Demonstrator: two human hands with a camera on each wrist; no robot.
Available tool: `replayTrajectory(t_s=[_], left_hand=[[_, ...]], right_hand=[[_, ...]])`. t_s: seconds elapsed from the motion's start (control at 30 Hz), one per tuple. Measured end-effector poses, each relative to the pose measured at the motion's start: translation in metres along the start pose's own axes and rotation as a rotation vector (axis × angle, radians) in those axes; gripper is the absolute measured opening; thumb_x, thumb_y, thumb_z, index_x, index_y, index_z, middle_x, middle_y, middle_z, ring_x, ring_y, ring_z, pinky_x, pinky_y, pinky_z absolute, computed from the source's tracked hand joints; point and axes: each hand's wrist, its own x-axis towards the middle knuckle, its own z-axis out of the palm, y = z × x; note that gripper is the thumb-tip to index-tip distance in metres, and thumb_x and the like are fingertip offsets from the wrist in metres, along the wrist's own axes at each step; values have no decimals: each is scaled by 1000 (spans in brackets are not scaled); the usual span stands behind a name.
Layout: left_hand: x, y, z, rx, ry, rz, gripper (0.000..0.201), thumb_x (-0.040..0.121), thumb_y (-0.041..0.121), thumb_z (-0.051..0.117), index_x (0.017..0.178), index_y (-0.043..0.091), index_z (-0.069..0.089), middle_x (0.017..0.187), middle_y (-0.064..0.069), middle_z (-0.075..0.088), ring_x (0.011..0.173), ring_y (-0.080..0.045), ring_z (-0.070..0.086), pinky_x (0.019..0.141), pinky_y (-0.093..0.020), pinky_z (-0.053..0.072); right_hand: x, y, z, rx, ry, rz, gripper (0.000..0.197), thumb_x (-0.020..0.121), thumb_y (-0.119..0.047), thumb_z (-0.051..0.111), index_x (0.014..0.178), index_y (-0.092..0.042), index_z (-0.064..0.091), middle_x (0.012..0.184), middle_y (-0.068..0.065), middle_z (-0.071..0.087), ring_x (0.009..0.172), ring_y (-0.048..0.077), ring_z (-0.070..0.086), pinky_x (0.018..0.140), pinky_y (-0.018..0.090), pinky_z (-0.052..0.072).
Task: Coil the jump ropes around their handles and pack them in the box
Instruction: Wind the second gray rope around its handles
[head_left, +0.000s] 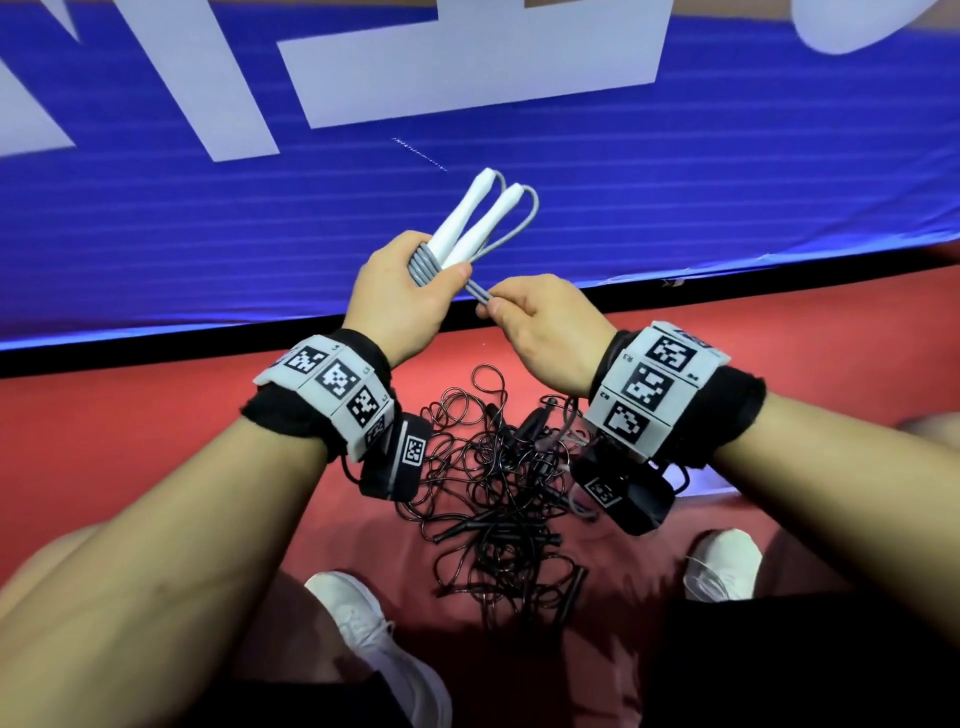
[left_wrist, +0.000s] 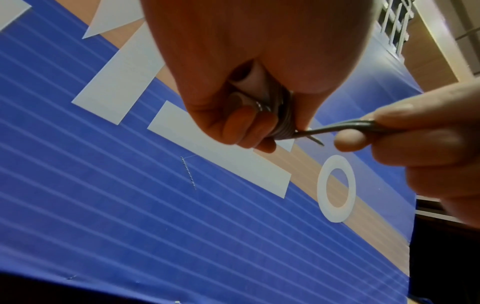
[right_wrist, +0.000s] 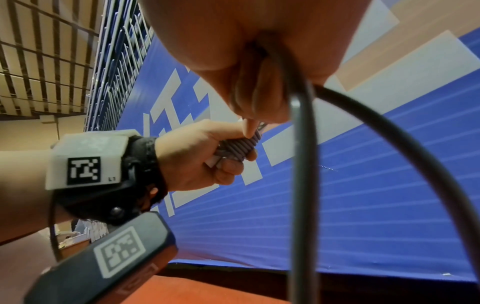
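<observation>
My left hand (head_left: 410, 291) grips two white jump-rope handles (head_left: 470, 221) held side by side, pointing up and away. Several turns of grey rope (head_left: 423, 265) are coiled round their lower ends inside my fist (left_wrist: 283, 123) (right_wrist: 237, 147). My right hand (head_left: 535, 317) pinches the doubled grey rope strands (head_left: 480, 293) just right of the coil (left_wrist: 363, 125). From that fist a loop of grey rope (right_wrist: 303, 164) hangs down. At the handle tips the rope loops back down (head_left: 524, 218). No box is in view.
A tangled pile of black jump ropes (head_left: 493, 467) with black handles lies on the red floor (head_left: 130, 415) between my white shoes (head_left: 363, 623). Ahead is a blue mat (head_left: 675, 182) with white markings, edged by a black strip.
</observation>
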Motion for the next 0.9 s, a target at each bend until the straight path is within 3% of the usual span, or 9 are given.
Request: replayTrajectory(t_s=[0.17, 0.23, 0.33, 0.5, 0.6, 0.67, 0.73, 0.8, 0.9], left_hand=[[8, -8, -6, 66, 49, -30, 21, 89, 32, 65, 90, 15, 52, 72, 5, 53, 62, -13, 49, 50, -15, 36], [11, -16, -11, 99, 52, -71, 23, 89, 34, 63, 89, 16, 49, 73, 6, 51, 65, -21, 53, 53, -25, 41], [8, -19, -9, 170, -29, -103, 25, 91, 38, 61, 93, 18, 46, 79, 0, 55, 72, -31, 56, 61, -36, 43], [-1, -9, -6, 314, -126, -66, 26, 93, 38, 57, 99, 16, 46, 82, -2, 56, 76, -28, 51, 63, -32, 33], [-9, -3, -4, 363, -218, -10, 27, 85, 37, 64, 98, 21, 47, 83, -1, 59, 78, -27, 55, 65, -32, 39], [-14, 1, -1, 426, -235, 63, 38, 79, 49, 69, 93, 21, 47, 78, 0, 59, 75, -26, 54, 64, -34, 42], [-19, 3, 4, 472, -223, 107, 48, 75, 62, 68, 87, 21, 47, 72, 1, 57, 71, -25, 52, 62, -35, 43], [-21, 3, 9, 490, -202, 123, 47, 77, 65, 64, 86, 21, 51, 68, 2, 56, 69, -24, 53, 61, -35, 43], [-18, 0, 8, 491, -153, 127, 38, 85, 58, 61, 90, 20, 56, 67, 1, 56, 70, -27, 54, 60, -33, 39]], right_hand=[[-1, 6, -6, -22, 5, 23, 26, 98, -22, 44, 97, -8, 66, 56, -9, 45, 52, 5, 42, 48, 11, 32], [-3, 9, -9, -87, -30, 29, 25, 97, -26, 47, 92, -11, 66, 58, -8, 47, 55, 6, 43, 49, 11, 31], [-3, 13, -14, -210, -88, 34, 21, 94, -33, 52, 85, -17, 63, 65, -2, 54, 63, 14, 49, 56, 25, 36], [-1, 14, -24, -181, 26, -20, 25, 96, -27, 48, 88, -10, 64, 73, 1, 59, 76, 20, 52, 68, 30, 37], [-1, 13, -29, -87, 86, -29, 25, 95, -22, 48, 85, -7, 65, 59, -6, 47, 63, 12, 45, 60, 24, 33], [-2, 12, -31, -13, 85, -24, 24, 95, -18, 48, 83, -5, 64, 49, -9, 46, 53, 3, 44, 53, 15, 32], [-3, 10, -29, 66, 55, -15, 23, 94, -16, 48, 81, -6, 64, 46, -21, 50, 49, -3, 45, 51, 11, 32], [-4, 8, -27, 152, 25, 2, 23, 94, -16, 48, 81, -7, 65, 42, -23, 48, 44, -2, 44, 48, 13, 31], [-3, 10, -28, 166, 9, 23, 24, 94, -19, 51, 74, -11, 64, 39, -15, 45, 39, 3, 39, 46, 16, 27]])
